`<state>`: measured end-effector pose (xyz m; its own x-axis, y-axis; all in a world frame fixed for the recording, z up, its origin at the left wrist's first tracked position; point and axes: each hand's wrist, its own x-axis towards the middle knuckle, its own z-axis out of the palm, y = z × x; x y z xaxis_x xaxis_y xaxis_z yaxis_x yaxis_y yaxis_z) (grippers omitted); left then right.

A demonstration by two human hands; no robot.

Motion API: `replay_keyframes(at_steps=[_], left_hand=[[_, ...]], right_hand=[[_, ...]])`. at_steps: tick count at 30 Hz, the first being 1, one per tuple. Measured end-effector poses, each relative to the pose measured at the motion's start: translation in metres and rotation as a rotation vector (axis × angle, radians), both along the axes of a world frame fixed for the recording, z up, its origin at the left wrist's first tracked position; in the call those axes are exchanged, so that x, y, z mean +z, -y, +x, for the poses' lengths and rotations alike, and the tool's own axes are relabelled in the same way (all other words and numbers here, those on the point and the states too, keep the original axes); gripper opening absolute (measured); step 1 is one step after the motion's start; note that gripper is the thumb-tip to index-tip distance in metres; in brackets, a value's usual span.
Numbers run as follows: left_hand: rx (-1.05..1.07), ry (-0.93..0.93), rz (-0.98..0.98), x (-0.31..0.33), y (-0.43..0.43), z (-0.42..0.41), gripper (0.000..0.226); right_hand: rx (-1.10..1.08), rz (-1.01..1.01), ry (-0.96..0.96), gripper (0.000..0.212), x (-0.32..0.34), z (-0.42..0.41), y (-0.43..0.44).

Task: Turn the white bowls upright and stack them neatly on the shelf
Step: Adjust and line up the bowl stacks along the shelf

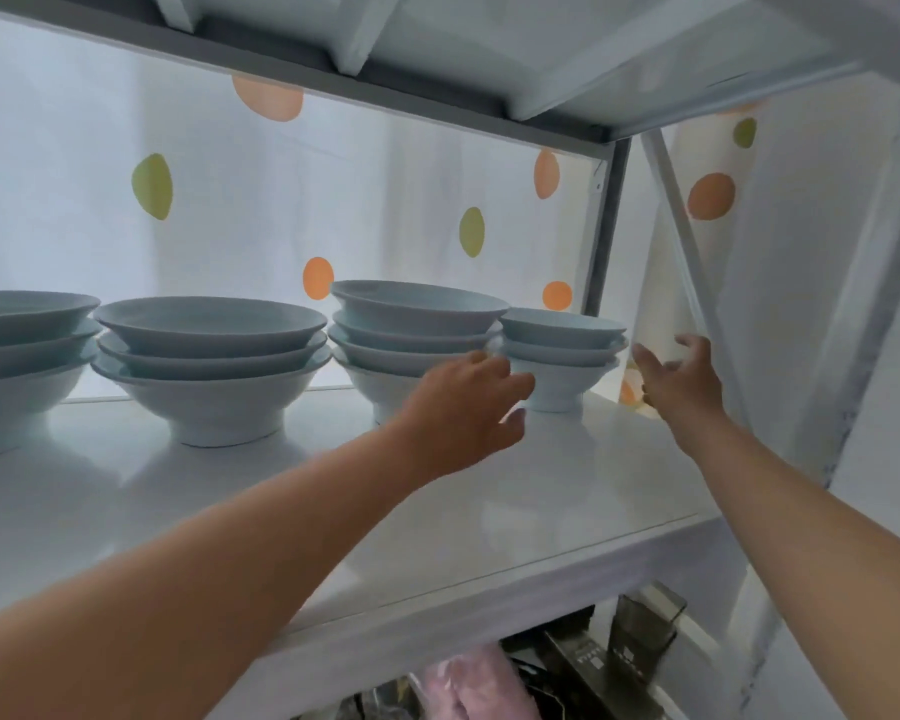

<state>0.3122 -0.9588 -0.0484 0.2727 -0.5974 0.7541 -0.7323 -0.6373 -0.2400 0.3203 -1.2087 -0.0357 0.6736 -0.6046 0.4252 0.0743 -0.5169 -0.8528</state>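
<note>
Left hand (463, 407) grip spread open, holding nothing, just left of small bowl stack (559, 350) — right hand (679, 381) likewise open, empty, just right. Small stack: three white footed bowls, upright, nested, on shelf (333, 491). Left of it — three larger stacks.

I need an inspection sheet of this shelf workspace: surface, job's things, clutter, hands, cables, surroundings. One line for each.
Surface: glossy white shelf board, bare in front of the bowls.
Job's things: four stacks of upright white ceramic bowls; leftmost stack cut off by the frame edge, second stack, third stack, small stack at the right end.
Clutter: nothing seen on this shelf.
Hands: left hand open, beside the small stack; right hand open, right of it, holding nothing.
Cables: nothing seen.
Surroundings: white curtain with orange and green dots behind; grey metal frame; blurred items on the lower shelf.
</note>
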Motion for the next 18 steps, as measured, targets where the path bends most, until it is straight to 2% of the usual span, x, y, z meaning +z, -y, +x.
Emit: replay_keyframes(at_steps=[2,3,4,6,8,10,12,14,16,18], left_hand=[[0.108,-0.602,-0.248,0.001,0.045,-0.003,0.034],[0.185,-0.827,-0.330,0.000,0.066,0.006,0.043],[0.221,-0.982,-0.403,0.000,0.083,0.016,0.051],[0.207,-1.165,-0.597,0.000,0.108,0.041,0.062],[0.159,-1.258,-0.808,-0.002,0.121,0.062,0.068],[0.116,-1.294,-0.916,-0.009,0.127,0.076,0.072],[0.024,-1.247,-0.947,-0.016,0.128,0.084,0.076],[-0.043,-1.210,-0.923,-0.021,0.126,0.088,0.083],[-0.109,-1.260,-0.918,-0.027,0.122,0.092,0.088],[-0.177,-1.319,-0.952,-0.031,0.119,0.097,0.084]], right_hand=[[0.097,0.303,-0.061,0.062,-0.005,0.023,0.022],[0.141,0.364,-0.086,0.061,-0.009,0.035,0.031],[0.176,0.384,-0.110,0.061,-0.012,0.046,0.038],[0.241,0.407,-0.135,0.059,-0.014,0.066,0.046],[0.303,0.459,-0.152,0.052,-0.014,0.084,0.048],[0.372,0.545,-0.180,0.041,-0.014,0.097,0.048],[0.467,0.643,-0.165,0.027,-0.019,0.107,0.049],[0.566,0.717,-0.126,0.022,-0.029,0.113,0.051],[0.633,0.746,-0.095,0.020,-0.037,0.117,0.054],[0.687,0.771,-0.077,0.019,-0.039,0.118,0.058]])
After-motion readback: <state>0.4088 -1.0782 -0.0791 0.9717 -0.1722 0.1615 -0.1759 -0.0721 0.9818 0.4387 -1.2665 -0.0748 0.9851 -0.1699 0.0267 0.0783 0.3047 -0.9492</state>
